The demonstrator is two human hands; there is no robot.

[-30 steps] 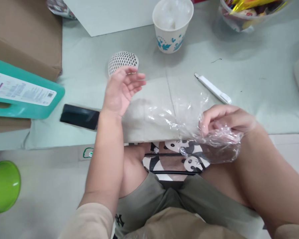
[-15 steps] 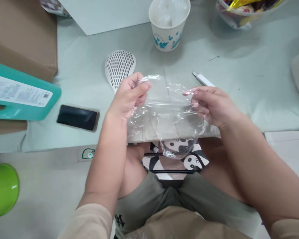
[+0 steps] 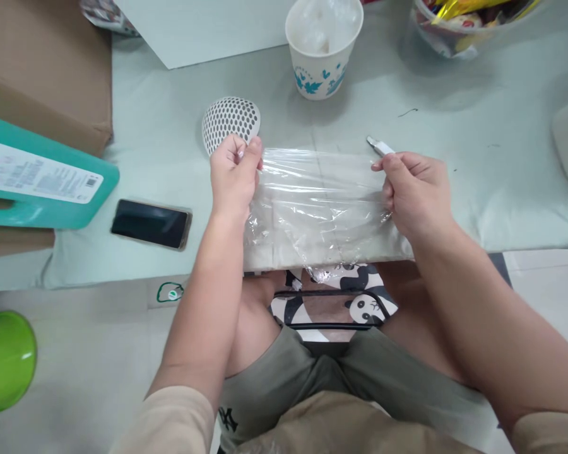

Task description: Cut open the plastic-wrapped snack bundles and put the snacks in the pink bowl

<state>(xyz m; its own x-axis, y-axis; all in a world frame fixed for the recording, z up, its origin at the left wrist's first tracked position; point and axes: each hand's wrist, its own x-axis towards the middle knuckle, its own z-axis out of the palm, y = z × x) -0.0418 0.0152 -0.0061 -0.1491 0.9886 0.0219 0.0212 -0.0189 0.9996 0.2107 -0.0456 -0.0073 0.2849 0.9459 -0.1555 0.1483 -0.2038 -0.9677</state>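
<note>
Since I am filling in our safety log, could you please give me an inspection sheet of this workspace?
Surface: pale green cloth, with a thin dark strand on it.
Job's things: clear plastic film, upper part stretched, lower part crumpled.
Clutter: phone, perforated white object, partly hidden white tool, paper cup, clear tub.
Hands: left hand and right hand each grip the film.
Cables: nothing seen.
Surroundings: cardboard box and teal jug at left; bright green container below.
</note>
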